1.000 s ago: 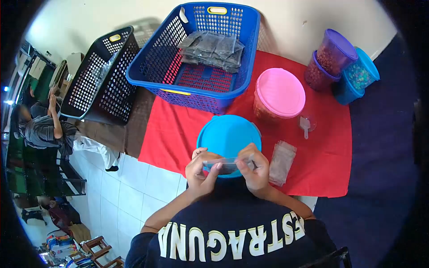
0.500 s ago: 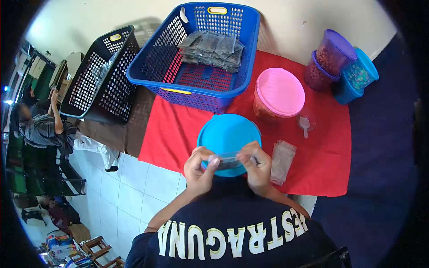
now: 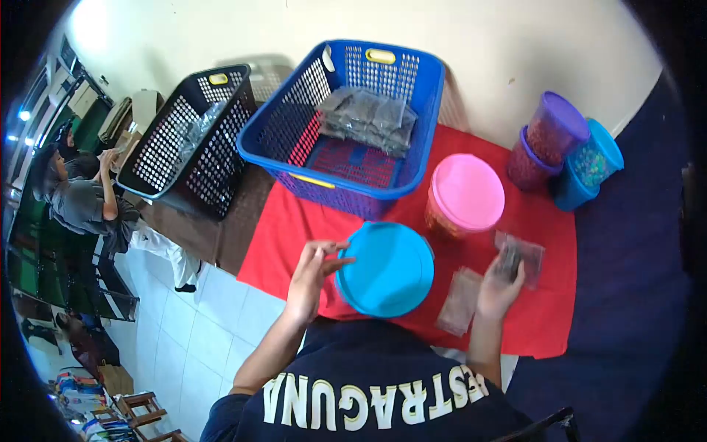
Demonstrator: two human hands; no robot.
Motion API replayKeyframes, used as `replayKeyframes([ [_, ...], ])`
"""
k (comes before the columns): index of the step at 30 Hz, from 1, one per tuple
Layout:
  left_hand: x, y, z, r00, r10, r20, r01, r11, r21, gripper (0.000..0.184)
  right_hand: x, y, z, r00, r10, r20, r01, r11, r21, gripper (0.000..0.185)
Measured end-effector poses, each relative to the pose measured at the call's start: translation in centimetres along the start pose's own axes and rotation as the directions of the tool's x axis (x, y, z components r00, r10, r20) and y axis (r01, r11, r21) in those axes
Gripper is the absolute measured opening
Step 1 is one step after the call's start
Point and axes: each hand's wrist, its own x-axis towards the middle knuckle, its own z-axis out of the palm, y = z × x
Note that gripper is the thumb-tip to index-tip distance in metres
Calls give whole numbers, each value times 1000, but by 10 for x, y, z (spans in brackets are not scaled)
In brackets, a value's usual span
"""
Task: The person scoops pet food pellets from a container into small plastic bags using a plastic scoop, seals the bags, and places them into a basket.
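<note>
My left hand [image 3: 308,283] is raised with fingers apart beside the left rim of a round tub with a blue lid [image 3: 387,269]; nothing is in it. My right hand [image 3: 499,287] is closed around a small clear plastic packet [image 3: 509,259] with dark contents, over the right side of the red cloth. Clear plastic [image 3: 532,258] shows just past its fingers. A stack of flat clear bags [image 3: 459,300] lies left of my right wrist. Behind it stands a tub with a pink lid [image 3: 468,193].
A blue basket [image 3: 335,173] holding several filled packets [image 3: 368,118] stands at the back of the red cloth [image 3: 549,313]. Left of it is a black basket [image 3: 210,180] with clear plastic inside. Purple tubs [image 3: 549,136] and blue tubs [image 3: 589,166] stand back right. Another person [image 3: 88,202] is at far left.
Both hands held a clear packet stretched above the blue lid. They have separated: the right moved right with a packet, the left let go and opened. The view has also shifted.
</note>
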Motion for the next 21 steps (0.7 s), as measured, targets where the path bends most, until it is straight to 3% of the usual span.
replayKeyframes([
  [1,-3,-1,-4,1000,-20,-18,20,999,50,32,4,-5,-24,992,54,114,-40,992,-122,39],
  [2,-8,-3,-8,998,-48,-39,51,994,101,31,-7,-7,-28,991,56,124,-42,993,-110,39],
  [4,-11,-3,-13,996,-73,-55,79,990,119,29,-31,-9,-25,927,277,255,-233,954,-189,40],
  [8,-14,0,-29,996,-66,-63,73,991,115,27,-17,-22,-37,943,160,290,-146,987,-71,39],
  [10,-15,8,-37,989,-115,-92,129,979,160,26,-29,1,-40,865,425,266,-376,901,-215,39],
  [11,-15,9,-46,990,-93,-103,108,983,146,25,-20,-2,-27,915,295,275,-324,943,69,38],
  [12,-17,12,-52,992,-82,-98,97,984,150,25,-20,5,-23,913,292,286,-325,943,74,38],
  [14,-18,16,-68,990,3,-142,21,986,168,24,-19,25,-14,980,196,-27,-198,970,-144,35],
  [15,-19,17,-76,987,-4,-162,30,987,160,23,-37,33,1,895,330,299,-157,862,-482,33],
  [16,-19,10,-93,988,5,-155,20,986,165,25,-40,42,17,897,319,307,-150,872,-467,33],
  [18,-18,10,-117,981,-51,-186,75,990,122,23,-32,64,60,921,172,351,11,886,-463,32],
  [19,-17,12,-129,972,-95,-216,122,985,118,23,-23,70,73,931,223,289,-11,808,-589,33],
  [21,-11,19,-149,967,-127,-221,152,983,103,23,-13,108,125,852,372,368,-25,731,-682,34],
])
